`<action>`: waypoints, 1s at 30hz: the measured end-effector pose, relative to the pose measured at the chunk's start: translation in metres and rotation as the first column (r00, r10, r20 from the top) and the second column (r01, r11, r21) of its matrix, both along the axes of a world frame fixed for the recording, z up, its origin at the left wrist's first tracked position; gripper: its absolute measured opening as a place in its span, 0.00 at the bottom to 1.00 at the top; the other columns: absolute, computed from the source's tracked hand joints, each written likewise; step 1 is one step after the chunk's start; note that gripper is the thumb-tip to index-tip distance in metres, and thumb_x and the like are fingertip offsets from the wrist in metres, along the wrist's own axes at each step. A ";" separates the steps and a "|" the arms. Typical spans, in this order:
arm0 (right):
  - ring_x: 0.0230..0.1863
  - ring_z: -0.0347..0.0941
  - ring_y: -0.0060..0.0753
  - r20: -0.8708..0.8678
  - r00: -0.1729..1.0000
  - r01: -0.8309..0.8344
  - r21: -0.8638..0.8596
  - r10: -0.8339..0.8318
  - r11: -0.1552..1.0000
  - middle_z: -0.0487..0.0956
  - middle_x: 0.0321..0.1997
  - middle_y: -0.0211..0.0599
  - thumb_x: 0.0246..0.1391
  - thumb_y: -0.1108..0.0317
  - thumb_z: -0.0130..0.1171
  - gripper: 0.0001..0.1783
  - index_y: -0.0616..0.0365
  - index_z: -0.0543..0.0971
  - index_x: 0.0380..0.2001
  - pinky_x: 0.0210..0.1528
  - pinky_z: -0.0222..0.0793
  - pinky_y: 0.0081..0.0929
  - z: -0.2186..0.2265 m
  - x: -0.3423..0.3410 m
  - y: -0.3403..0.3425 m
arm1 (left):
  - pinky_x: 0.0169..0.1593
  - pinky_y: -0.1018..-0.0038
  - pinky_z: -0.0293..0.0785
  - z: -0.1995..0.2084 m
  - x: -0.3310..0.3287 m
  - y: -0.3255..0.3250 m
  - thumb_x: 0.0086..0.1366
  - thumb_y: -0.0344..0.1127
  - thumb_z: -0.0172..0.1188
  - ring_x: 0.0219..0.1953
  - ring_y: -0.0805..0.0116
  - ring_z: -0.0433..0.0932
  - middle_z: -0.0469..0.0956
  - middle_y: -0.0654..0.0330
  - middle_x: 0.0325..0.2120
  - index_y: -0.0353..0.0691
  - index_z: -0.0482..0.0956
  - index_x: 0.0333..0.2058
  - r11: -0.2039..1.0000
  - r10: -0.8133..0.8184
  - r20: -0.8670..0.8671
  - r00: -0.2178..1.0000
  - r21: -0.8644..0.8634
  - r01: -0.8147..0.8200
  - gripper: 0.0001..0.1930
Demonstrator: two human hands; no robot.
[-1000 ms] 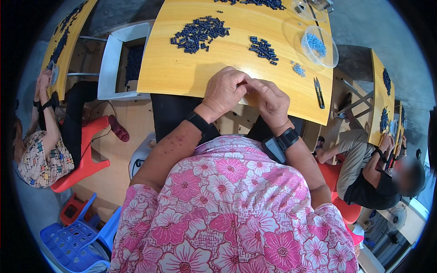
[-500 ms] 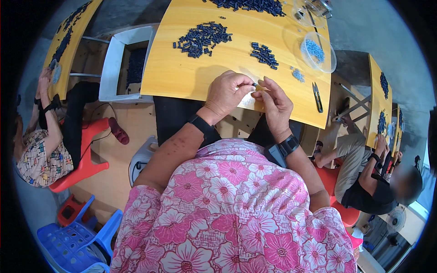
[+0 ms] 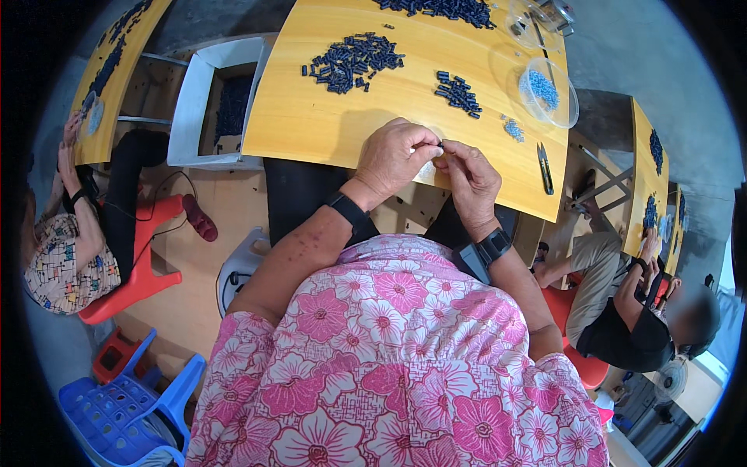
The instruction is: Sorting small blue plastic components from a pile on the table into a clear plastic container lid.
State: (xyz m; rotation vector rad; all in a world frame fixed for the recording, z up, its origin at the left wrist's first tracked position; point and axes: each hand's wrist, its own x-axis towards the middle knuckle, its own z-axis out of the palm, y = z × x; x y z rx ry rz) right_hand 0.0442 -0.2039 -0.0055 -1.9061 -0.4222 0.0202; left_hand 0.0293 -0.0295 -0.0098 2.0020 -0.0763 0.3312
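Over the table's near edge, my left hand (image 3: 394, 157) is closed in a pinch on a small black cylindrical part (image 3: 441, 144), of which only an end shows. My right hand (image 3: 471, 176) meets it there, thumb and fingers pinched together at the same part. Anything small in the right fingertips is hidden. Beyond the hands lie a small pile of black cylindrical parts (image 3: 457, 94) and, farther left, a larger pile of the same parts (image 3: 354, 64). A little heap of tiny light-blue pieces (image 3: 513, 130) is to the right of my right hand.
Thread snips (image 3: 545, 168) lie near the yellow table's (image 3: 303, 132) right edge. Behind them stands a clear round tub (image 3: 570, 109) of blue pieces. More black parts (image 3: 440, 9) are heaped at the far side. A white box (image 3: 189, 117) adjoins the left edge. People work at both sides.
My right fingertips have moved in against the left ones, closing the small gap at the black part. The view has shifted slightly; the piles look unchanged.
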 end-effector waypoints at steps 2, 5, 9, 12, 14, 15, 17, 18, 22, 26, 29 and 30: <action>0.36 0.80 0.24 0.135 0.989 -0.043 -0.138 0.062 0.989 0.81 0.37 0.36 0.58 0.83 0.56 0.12 0.62 0.80 0.44 0.41 0.76 0.20 0.006 0.000 0.000 | 0.37 0.69 0.75 -0.001 -0.001 0.000 0.54 0.34 0.67 0.31 0.61 0.78 0.80 0.58 0.25 0.40 0.83 0.29 1.000 0.001 -0.003 1.000 0.007 -0.001 0.06; 0.36 0.80 0.28 0.356 0.927 -0.034 -0.230 0.117 0.973 0.81 0.37 0.39 0.54 0.85 0.56 0.14 0.61 0.81 0.42 0.39 0.75 0.22 0.006 0.008 -0.003 | 0.36 0.68 0.75 0.000 0.000 -0.001 0.54 0.34 0.67 0.31 0.61 0.78 0.80 0.58 0.25 0.40 0.82 0.29 1.000 0.001 -0.015 1.000 0.014 -0.001 0.05; 0.36 0.80 0.32 0.335 0.935 -0.031 -0.246 0.115 0.969 0.81 0.36 0.41 0.51 0.86 0.55 0.14 0.60 0.80 0.40 0.39 0.75 0.23 0.003 0.008 -0.003 | 0.36 0.67 0.74 0.000 0.000 -0.001 0.54 0.33 0.66 0.31 0.60 0.78 0.79 0.57 0.24 0.40 0.82 0.29 1.000 0.006 -0.023 1.000 0.025 -0.006 0.05; 0.37 0.80 0.33 0.403 0.905 -0.043 -0.235 0.138 0.971 0.81 0.37 0.41 0.51 0.86 0.56 0.13 0.61 0.80 0.39 0.39 0.75 0.23 0.005 0.008 -0.001 | 0.36 0.66 0.74 0.001 0.000 0.000 0.54 0.32 0.65 0.30 0.59 0.77 0.79 0.57 0.24 0.41 0.82 0.29 0.998 0.002 -0.023 1.000 0.060 -0.001 0.04; 0.37 0.80 0.34 0.402 0.901 -0.061 -0.248 0.160 0.967 0.81 0.38 0.41 0.50 0.86 0.57 0.13 0.61 0.80 0.38 0.39 0.75 0.23 0.002 0.008 -0.001 | 0.36 0.66 0.74 0.002 0.000 0.001 0.54 0.32 0.65 0.31 0.58 0.77 0.78 0.57 0.24 0.41 0.82 0.29 0.998 -0.009 -0.017 1.000 0.062 0.010 0.04; 0.37 0.80 0.34 0.401 0.902 -0.061 -0.249 0.160 0.967 0.81 0.38 0.41 0.50 0.86 0.57 0.13 0.61 0.80 0.38 0.39 0.75 0.23 0.000 0.009 -0.001 | 0.36 0.66 0.74 0.002 0.000 0.001 0.54 0.32 0.65 0.31 0.58 0.77 0.78 0.57 0.24 0.41 0.82 0.28 0.998 -0.018 -0.010 1.000 0.065 0.019 0.04; 0.37 0.80 0.34 0.444 0.881 -0.061 -0.239 0.165 0.969 0.81 0.38 0.42 0.50 0.86 0.57 0.13 0.61 0.80 0.38 0.39 0.75 0.22 -0.003 0.011 -0.002 | 0.37 0.65 0.74 -0.001 0.000 -0.001 0.53 0.32 0.65 0.32 0.58 0.77 0.78 0.58 0.24 0.41 0.82 0.28 0.996 -0.021 0.024 0.999 0.088 0.018 0.04; 0.37 0.80 0.34 0.443 0.881 -0.062 -0.239 0.165 0.969 0.81 0.38 0.42 0.50 0.86 0.57 0.13 0.61 0.80 0.38 0.39 0.75 0.22 -0.004 0.010 -0.003 | 0.37 0.64 0.74 -0.002 0.001 -0.001 0.53 0.32 0.65 0.32 0.57 0.77 0.78 0.58 0.24 0.42 0.82 0.28 0.994 -0.024 0.059 0.998 0.113 0.017 0.03; 0.41 0.79 0.45 0.384 0.911 -0.058 -0.233 0.147 0.971 0.81 0.39 0.42 0.43 0.81 0.63 0.15 0.57 0.81 0.38 0.43 0.76 0.34 -0.005 0.009 -0.003 | 0.38 0.64 0.73 -0.003 0.000 -0.001 0.52 0.32 0.65 0.33 0.57 0.76 0.78 0.60 0.24 0.43 0.82 0.27 0.979 -0.048 0.121 0.991 0.201 0.022 0.03; 0.40 0.77 0.44 0.421 0.888 -0.077 -0.263 0.186 0.962 0.81 0.39 0.41 0.43 0.80 0.63 0.15 0.57 0.82 0.38 0.42 0.75 0.34 -0.003 0.009 -0.002 | 0.39 0.65 0.73 -0.002 -0.003 -0.001 0.51 0.31 0.65 0.35 0.58 0.74 0.77 0.61 0.24 0.43 0.82 0.26 0.967 0.013 0.140 0.990 0.250 -0.048 0.02; 0.40 0.77 0.44 0.443 0.869 -0.086 -0.302 0.219 0.950 0.81 0.39 0.40 0.43 0.79 0.63 0.15 0.57 0.82 0.38 0.43 0.74 0.35 0.001 0.009 -0.001 | 0.39 0.65 0.73 -0.003 -0.004 -0.001 0.51 0.31 0.65 0.35 0.58 0.74 0.77 0.61 0.24 0.43 0.82 0.26 0.964 0.017 0.146 0.989 0.260 -0.055 0.02; 0.40 0.77 0.44 0.441 0.870 -0.088 -0.303 0.221 0.949 0.81 0.39 0.40 0.43 0.79 0.63 0.15 0.57 0.82 0.38 0.43 0.74 0.35 0.003 0.008 -0.001 | 0.39 0.65 0.73 -0.002 -0.005 0.000 0.51 0.31 0.65 0.35 0.58 0.74 0.77 0.61 0.24 0.43 0.82 0.25 0.965 0.011 0.150 0.989 0.257 -0.050 0.02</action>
